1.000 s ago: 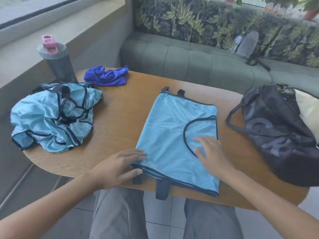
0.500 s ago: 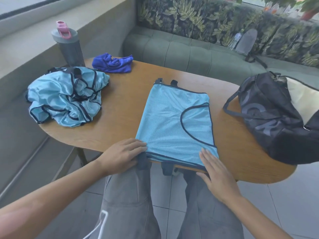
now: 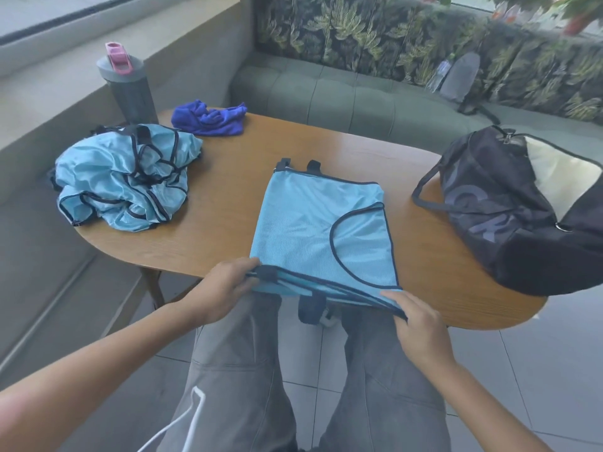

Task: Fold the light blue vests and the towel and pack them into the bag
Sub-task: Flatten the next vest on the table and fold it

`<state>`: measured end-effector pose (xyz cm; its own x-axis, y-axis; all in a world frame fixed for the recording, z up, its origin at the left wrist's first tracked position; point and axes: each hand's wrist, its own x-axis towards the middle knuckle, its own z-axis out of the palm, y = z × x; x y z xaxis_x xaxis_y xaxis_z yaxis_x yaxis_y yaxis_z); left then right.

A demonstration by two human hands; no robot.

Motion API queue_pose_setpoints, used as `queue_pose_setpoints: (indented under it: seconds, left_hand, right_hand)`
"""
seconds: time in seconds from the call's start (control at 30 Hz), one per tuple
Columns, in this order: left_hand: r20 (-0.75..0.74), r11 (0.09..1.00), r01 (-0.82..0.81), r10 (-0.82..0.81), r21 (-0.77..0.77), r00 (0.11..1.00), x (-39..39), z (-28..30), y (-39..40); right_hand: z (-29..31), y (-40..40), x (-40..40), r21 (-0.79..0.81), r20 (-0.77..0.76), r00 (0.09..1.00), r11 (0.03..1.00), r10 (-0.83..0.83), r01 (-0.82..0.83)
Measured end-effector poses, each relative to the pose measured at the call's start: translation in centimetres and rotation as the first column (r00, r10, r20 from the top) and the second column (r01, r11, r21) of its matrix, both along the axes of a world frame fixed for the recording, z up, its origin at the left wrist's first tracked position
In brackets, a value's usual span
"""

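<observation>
At table edge, L hand & R hand pinching vest hem.

Bare tabletop lies open between the crumpled vests and the flat vest; the bag blocks the right side.

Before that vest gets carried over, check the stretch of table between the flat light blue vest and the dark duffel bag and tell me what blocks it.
Nothing visible blocks it. Bare wooden table lies between the flat light blue vest and the dark duffel bag; only the bag's strap loops there.
</observation>
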<state>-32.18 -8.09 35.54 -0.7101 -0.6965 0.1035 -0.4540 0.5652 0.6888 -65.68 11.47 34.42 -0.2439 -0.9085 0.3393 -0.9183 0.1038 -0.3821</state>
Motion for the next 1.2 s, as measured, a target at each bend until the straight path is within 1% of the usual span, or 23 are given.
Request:
queue_pose_setpoints:
  seconds: [0.03,0.07,0.13,0.2,0.27,0.33,0.47,0.57,0.67,0.87,0.93,1.03,1.07,1.13,1.17,1.2]
  left_hand:
    - [-0.043,0.993,-0.046,0.051,0.112,0.998,-0.1,0.0,0.1]
    - [-0.089,0.979,-0.072,0.091,0.193,0.992,-0.3,0.3,0.2]
    - [-0.18,0.961,-0.073,0.124,0.266,0.976,-0.9,0.9,0.5]
    - [-0.276,0.942,-0.099,0.193,0.322,0.941,-2.0,2.0,0.5]
    - [-0.351,0.915,-0.135,0.278,0.38,0.894,-3.2,3.1,0.5]
    - [-0.382,0.895,-0.17,0.339,0.411,0.86,-4.3,3.8,0.0]
    - [-0.347,0.875,-0.284,0.427,0.393,0.835,-5.6,4.2,-2.3]
    - [-0.322,0.842,-0.362,0.499,0.401,0.805,-6.6,4.4,-4.6]
    - [-0.261,0.803,-0.429,0.556,0.413,0.789,-7.7,4.3,-7.5]
    - [-0.136,0.736,-0.527,0.628,0.426,0.767,-10.8,2.9,-13.9]
    - [-0.096,0.72,-0.541,0.634,0.433,0.767,-11.6,2.1,-15.6]
    - [-0.02,0.686,-0.582,0.654,0.436,0.756,-12.2,0.4,-17.3]
    - [-0.009,0.669,-0.599,0.67,0.441,0.742,-12.2,-0.3,-17.9]
    - [-0.004,0.612,-0.646,0.727,0.456,0.686,-12.2,-0.9,-18.4]
    - [-0.005,0.582,-0.673,0.758,0.456,0.652,-12.2,-0.6,-18.0]
    - [-0.021,0.572,-0.696,0.779,0.435,0.627,-12.2,-0.1,-17.3]
  right_hand:
    - [0.5,0.0,0.2,-0.014,0.058,0.998,1.0,-0.016,0.017]
    - [1.1,0.1,0.4,-0.04,0.113,0.993,0.998,-0.033,0.037]
    - [2.2,0.0,0.6,-0.098,0.238,0.967,0.988,-0.095,0.121]
    - [3.3,-0.2,0.8,-0.132,0.355,0.92,0.965,-0.166,0.225]
    - [4.2,-0.9,1.1,-0.164,0.407,0.892,0.944,-0.199,0.285]
    - [5.2,-1.8,1.2,-0.198,0.428,0.88,0.928,-0.208,0.315]
    - [7.0,-4.5,0.4,-0.208,0.466,0.861,0.921,-0.202,0.329]
    - [8.1,-7.4,-0.6,-0.192,0.415,0.892,0.941,-0.179,0.278]
    - [8.7,-11.1,-2.1,-0.184,0.385,0.911,0.955,-0.146,0.231]
    - [7.9,-19.3,-6.0,-0.066,0.33,0.935,0.984,-0.133,0.163]
    - [6.6,-21.7,-7.1,-0.014,0.317,0.937,0.988,-0.144,0.157]
    - [4.0,-24.4,-8.2,0.108,0.334,0.928,0.984,-0.168,0.139]
    - [3.2,-24.9,-8.3,0.141,0.351,0.918,0.98,-0.182,0.14]
    - [2.3,-25.2,-8.2,0.164,0.398,0.889,0.971,-0.225,0.173]
    - [2.0,-25.1,-8.0,0.149,0.409,0.88,0.969,-0.24,0.195]
    - [1.7,-24.8,-7.9,0.116,0.401,0.883,0.969,-0.245,0.216]
